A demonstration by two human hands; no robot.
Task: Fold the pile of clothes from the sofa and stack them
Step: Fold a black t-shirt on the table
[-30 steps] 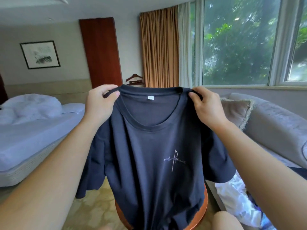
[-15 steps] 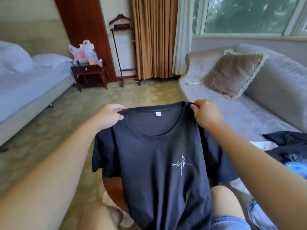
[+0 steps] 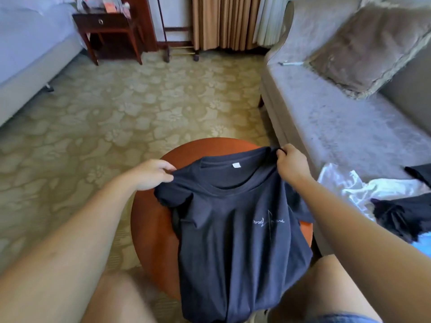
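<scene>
Both your left hand [image 3: 151, 173] and right hand [image 3: 290, 165] pinch the shirt [image 3: 233, 229] by its shoulders, so it spreads flat over the table [image 3: 149, 229], lower centre, ready for folding

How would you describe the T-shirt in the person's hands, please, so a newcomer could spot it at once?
Find the round reddish-brown table beside the grey sofa. The navy T-shirt drapes over it, its shoulders pinched by the left hand and right hand. Unlike the dark clothes crumpled on the sofa, it shows a white script print.
</scene>
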